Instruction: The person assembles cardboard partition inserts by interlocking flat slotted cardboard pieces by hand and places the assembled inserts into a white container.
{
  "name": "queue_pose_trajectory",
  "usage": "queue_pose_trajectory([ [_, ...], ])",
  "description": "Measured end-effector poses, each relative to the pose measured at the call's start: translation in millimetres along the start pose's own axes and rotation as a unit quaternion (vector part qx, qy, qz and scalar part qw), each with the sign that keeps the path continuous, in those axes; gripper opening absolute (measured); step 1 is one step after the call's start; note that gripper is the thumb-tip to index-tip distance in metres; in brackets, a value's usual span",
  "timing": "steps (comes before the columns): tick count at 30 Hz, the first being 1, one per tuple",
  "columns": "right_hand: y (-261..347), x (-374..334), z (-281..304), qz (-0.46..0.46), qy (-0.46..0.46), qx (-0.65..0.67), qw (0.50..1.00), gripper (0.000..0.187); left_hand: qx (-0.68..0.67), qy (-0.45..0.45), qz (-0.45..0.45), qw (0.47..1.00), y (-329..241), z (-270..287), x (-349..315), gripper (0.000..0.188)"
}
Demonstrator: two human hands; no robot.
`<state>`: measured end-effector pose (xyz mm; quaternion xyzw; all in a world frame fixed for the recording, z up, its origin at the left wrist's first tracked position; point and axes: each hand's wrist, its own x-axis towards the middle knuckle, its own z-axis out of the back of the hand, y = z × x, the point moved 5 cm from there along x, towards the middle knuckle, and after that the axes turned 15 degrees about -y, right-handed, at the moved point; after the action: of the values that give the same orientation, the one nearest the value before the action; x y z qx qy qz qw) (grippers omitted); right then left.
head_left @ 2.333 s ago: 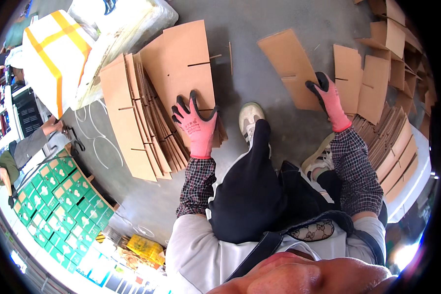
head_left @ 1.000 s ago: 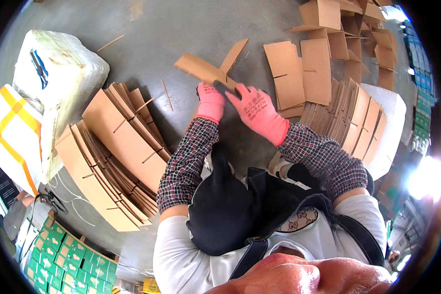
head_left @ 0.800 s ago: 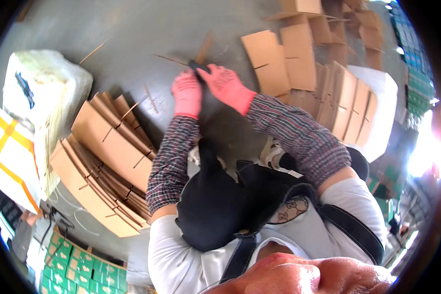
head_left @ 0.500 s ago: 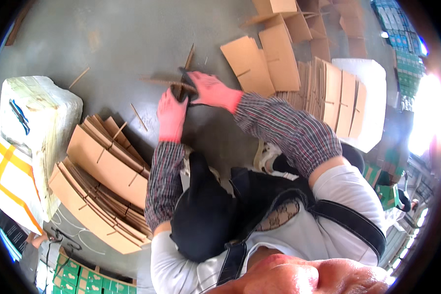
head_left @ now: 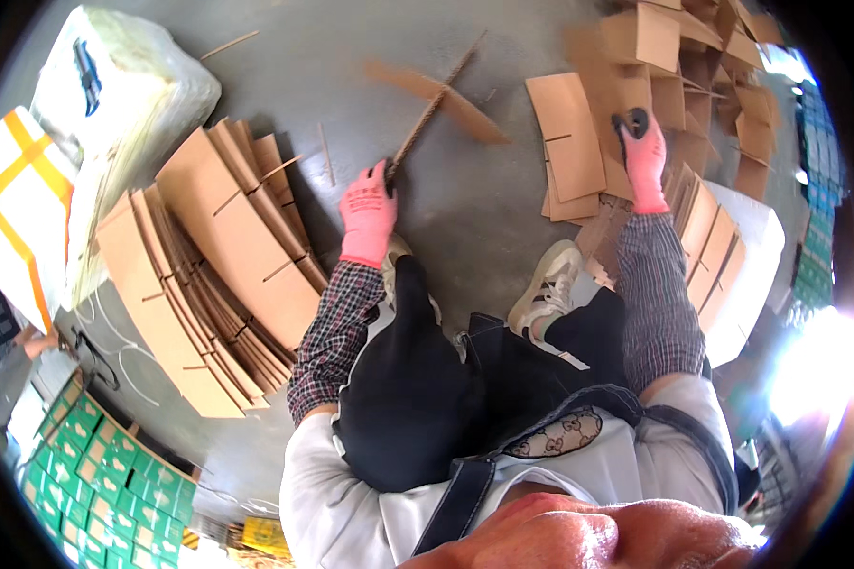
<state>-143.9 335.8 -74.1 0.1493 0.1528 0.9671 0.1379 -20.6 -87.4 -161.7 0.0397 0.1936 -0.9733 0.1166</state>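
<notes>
My left hand (head_left: 368, 211), in a pink glove with dark fingertips, is closed on the near end of a slotted cardboard strip (head_left: 424, 114) seen edge-on. A second, motion-blurred cardboard strip (head_left: 474, 116) crosses it, making an X above the floor. At the right, my right hand (head_left: 644, 156), gloved alike, has its fingers pinched at the edge of a blurred cardboard panel (head_left: 603, 90). Beside that panel lies another slotted cardboard panel (head_left: 566, 137). A stack of upright slotted panels (head_left: 712, 242) stands close to my right forearm.
Stacks of slotted cardboard (head_left: 242, 232) stand on the left. Behind them is a wrapped white block (head_left: 152, 81) with a dark-and-blue tool (head_left: 87, 76) on top. Assembled cardboard grids (head_left: 678, 95) lie far right, near a white block (head_left: 754, 256). Green boxes (head_left: 104, 484) fill the lower left.
My right hand has left the crossed strips and moved right to the loose panels, one of which is now blurred. My left hand still holds the crossed strips. The view has shifted.
</notes>
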Motion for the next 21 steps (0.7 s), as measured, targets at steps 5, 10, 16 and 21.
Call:
queue_pose_trajectory([
  [5, 216.8, -94.0, 1.7, 0.233, 0.111, 0.112, 0.960, 0.038, 0.011, 0.004, 0.009, 1.000, -6.2, 0.9, 1.6, 0.038],
  [10, 274.2, -220.2, -9.3, 0.439, 0.233, 0.030, 0.867, 0.049, -0.236, -0.175, 0.028, 0.955, 53.6, -53.4, -18.8, 0.029],
  [16, 233.3, -195.9, -105.9, 0.390, 0.278, -0.084, 0.874, 0.052, -0.009, -0.046, -0.058, 0.997, -22.7, -2.8, -7.5, 0.017],
  [21, 223.0, -148.1, -73.8, 0.470, 0.149, 0.005, 0.870, 0.044, -0.221, -0.087, 0.016, 0.971, 3.2, 68.1, -30.5, 0.072],
])
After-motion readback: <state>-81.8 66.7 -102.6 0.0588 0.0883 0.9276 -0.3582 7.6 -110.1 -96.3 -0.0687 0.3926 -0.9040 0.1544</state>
